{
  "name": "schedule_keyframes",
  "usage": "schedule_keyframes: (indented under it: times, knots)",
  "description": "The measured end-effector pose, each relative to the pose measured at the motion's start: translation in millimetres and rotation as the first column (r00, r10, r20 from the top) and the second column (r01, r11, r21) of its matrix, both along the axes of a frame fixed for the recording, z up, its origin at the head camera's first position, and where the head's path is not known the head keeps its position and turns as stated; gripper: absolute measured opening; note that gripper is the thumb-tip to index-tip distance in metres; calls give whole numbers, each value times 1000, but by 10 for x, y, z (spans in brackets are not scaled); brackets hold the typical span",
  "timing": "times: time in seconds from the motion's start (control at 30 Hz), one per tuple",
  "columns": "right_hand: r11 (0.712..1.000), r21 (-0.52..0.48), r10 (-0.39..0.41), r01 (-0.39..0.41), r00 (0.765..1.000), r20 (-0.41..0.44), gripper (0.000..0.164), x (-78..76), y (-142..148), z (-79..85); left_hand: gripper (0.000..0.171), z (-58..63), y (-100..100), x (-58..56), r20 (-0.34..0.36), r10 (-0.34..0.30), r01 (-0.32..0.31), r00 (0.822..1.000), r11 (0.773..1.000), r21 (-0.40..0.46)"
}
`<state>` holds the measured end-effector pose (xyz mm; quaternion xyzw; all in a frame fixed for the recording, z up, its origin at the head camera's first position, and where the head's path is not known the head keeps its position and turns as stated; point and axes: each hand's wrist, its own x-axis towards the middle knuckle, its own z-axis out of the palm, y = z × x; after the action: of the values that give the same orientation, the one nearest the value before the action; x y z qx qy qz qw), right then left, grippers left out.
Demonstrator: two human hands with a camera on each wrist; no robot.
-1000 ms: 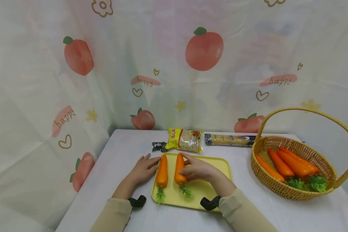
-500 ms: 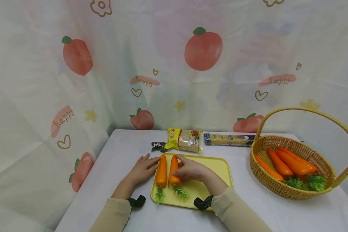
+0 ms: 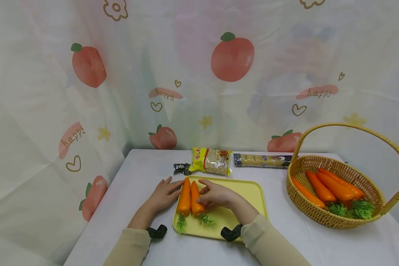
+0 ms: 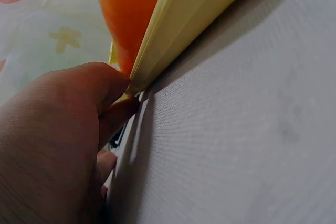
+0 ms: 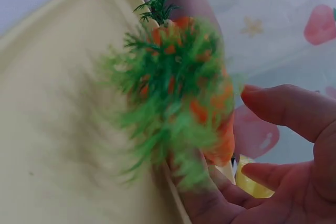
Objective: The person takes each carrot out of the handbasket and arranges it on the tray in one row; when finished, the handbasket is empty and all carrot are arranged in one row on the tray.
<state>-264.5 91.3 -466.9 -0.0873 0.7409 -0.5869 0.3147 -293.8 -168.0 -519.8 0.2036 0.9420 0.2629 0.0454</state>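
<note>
Two orange carrots with green leafy tops lie side by side on a yellow tray (image 3: 232, 221), the left carrot (image 3: 184, 199) along the tray's left side. Close to its right is the other carrot (image 3: 195, 201), its narrow end pointing away. My right hand (image 3: 217, 195) is over the tray with spread fingers against this carrot's right side; in the right wrist view its leafy top (image 5: 168, 103) hides part of the contact. My left hand (image 3: 163, 194) rests at the tray's left edge. In the left wrist view, its fingertips touch the tray's rim (image 4: 157, 30).
A wicker basket (image 3: 319, 218) with a tall handle, holding several carrots, stands at the right. Along the back lie a small black packet (image 3: 181, 168), a yellow-and-clear food bag (image 3: 212, 161) and a long pack of noodles (image 3: 261, 160). A patterned curtain hangs behind the white table.
The right hand and its carrot have moved left across the tray, bringing that carrot close beside the other. The fingers have since spread away from its narrow end. The left hand stays put.
</note>
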Motion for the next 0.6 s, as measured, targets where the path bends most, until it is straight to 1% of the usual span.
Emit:
schedule_keyframes:
  times: [0.13,0.37,0.6]
  knots:
    - [1000,-9,-3,3,1000,11,85,-4,2,-7,46,4,9,5,-8,1,-1,1000,1000,-8]
    - [1000,-10,14,-14,1000,-2,77,6,10,-10,46,1,9,8,-1,7,-7,1000,1000,3]
    - [997,72,19,-16,999,-49,74,13,36,22,46,-1,3,1,-4,3,-3,1000,1000,-3]
